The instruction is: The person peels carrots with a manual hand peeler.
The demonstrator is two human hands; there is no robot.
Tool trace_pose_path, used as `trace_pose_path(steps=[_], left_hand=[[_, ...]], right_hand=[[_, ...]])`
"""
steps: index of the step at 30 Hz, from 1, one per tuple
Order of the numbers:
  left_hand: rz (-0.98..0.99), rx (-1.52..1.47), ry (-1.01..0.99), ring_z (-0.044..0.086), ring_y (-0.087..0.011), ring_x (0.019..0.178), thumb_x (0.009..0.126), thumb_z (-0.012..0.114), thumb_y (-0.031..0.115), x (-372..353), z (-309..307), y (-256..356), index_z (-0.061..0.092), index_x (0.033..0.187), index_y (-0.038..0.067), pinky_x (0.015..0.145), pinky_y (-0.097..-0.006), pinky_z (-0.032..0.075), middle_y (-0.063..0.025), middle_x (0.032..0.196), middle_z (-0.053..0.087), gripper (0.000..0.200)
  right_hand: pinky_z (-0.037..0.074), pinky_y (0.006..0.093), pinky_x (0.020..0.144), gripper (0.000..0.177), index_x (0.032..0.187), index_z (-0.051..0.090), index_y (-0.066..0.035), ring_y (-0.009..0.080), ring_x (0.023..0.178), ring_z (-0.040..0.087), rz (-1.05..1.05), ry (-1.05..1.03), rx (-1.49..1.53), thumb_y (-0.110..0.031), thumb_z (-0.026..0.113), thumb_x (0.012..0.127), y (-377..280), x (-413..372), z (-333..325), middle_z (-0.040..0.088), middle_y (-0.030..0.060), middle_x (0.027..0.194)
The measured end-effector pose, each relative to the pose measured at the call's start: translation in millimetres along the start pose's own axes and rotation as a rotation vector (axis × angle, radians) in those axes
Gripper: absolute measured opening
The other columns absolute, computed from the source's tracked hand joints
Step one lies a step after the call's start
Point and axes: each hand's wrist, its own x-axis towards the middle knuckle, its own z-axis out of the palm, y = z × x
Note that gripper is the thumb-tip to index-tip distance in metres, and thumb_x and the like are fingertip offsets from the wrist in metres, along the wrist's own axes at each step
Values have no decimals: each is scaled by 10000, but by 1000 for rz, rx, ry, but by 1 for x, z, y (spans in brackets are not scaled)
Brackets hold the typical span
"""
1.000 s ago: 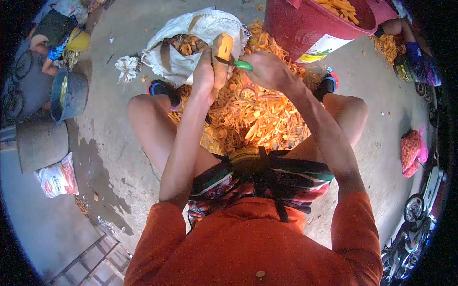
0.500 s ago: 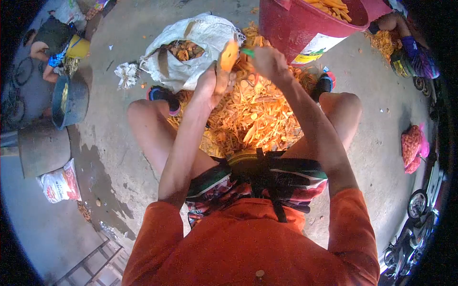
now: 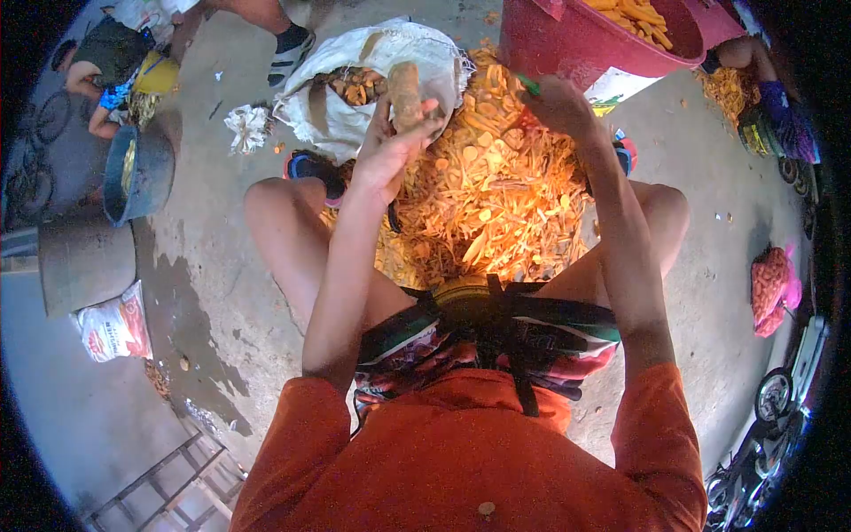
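Note:
My left hand [image 3: 390,160] is closed around the lower part of a thick carrot [image 3: 405,93]. Brown, unpeeled skin faces me, and the carrot stands nearly upright over the edge of a white woven sack [image 3: 399,44]. In that sack lie more brown-skinned carrots [image 3: 355,86]. To the right, my right hand [image 3: 563,105] grips a small green tool that looks like a peeler [image 3: 529,84]; its blade cannot be made out. The tool is apart from the carrot. Below both hands a heap of orange peelings and cut ends [image 3: 487,195] spreads between my legs.
A red tub [image 3: 550,44] holding peeled carrots [image 3: 634,18] stands at the upper right. Co-workers sit at far left [image 3: 111,58] and far right [image 3: 780,106]. Another person's sandalled foot [image 3: 291,58] is beside the sack. A dark basin [image 3: 146,182] and motorcycles [image 3: 771,426] line the sides.
The carrot has turned from its orange peeled face to its brown skin. My right hand and the peeler have moved right, away from it. A person's foot has come in at the top.

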Motion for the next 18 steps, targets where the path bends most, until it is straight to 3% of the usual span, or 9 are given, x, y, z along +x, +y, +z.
trace_pose_path(steps=[2,3,4,7,8,11,13,15,18], left_hand=[[82,-43,-30,532,-86,683,873,750,267,-1,6,0,517,1230,73,640,-224,436,-14,1005,647,468],[-111,37,-33,534,-83,663,867,749,265,3,4,-4,542,1188,61,614,-232,430,-12,957,648,434],[-302,117,-34,536,-80,642,861,749,264,5,1,-9,566,1146,50,588,-240,425,-10,910,649,401],[-360,244,-37,536,-76,601,869,724,251,8,1,-23,604,1062,42,544,-248,415,9,808,627,309],[-260,302,-3,536,-66,609,877,704,255,6,5,-31,614,1037,47,528,-239,403,21,764,595,277],[-334,319,-27,486,-41,614,854,718,286,-1,16,-15,629,966,109,521,-217,336,57,733,567,228],[-318,225,-92,492,-49,613,847,721,270,5,13,-21,632,978,102,542,-233,367,39,758,590,231],[-190,527,-18,547,-78,676,838,722,233,9,8,-30,639,1007,78,618,-261,432,7,805,632,244],[-35,522,-80,596,-117,770,826,720,200,13,-2,-46,642,1049,46,711,-289,469,-23,869,664,282]], right_hand=[[566,490,630,343,857,647,-33,387,708,691,-39,-10,34,-342,534,952,-7,6,2,664,203,740],[563,495,612,301,870,634,-40,389,687,686,-74,-19,71,-314,538,950,-12,6,3,660,195,738],[517,516,704,358,991,654,-39,427,831,662,140,-90,149,-380,551,951,-19,5,3,668,233,833],[523,509,686,319,1014,655,-60,419,842,665,70,-82,128,-359,562,956,-37,7,0,672,234,877],[527,498,665,279,997,651,-73,411,795,669,-12,-9,170,-339,583,950,-45,2,-1,672,221,857],[524,500,656,265,1002,652,-79,408,753,663,-201,-38,196,-331,593,945,-63,-6,-5,667,198,833],[518,493,687,252,1013,655,-85,384,776,653,-164,-69,254,-319,596,941,-71,-12,2,659,177,827],[509,483,736,256,1026,656,-82,368,846,641,-241,-148,174,-314,601,932,-76,-13,10,665,169,859],[512,475,777,213,1025,656,-73,362,876,634,-240,-113,181,-217,648,869,-69,-9,27,669,171,882]])
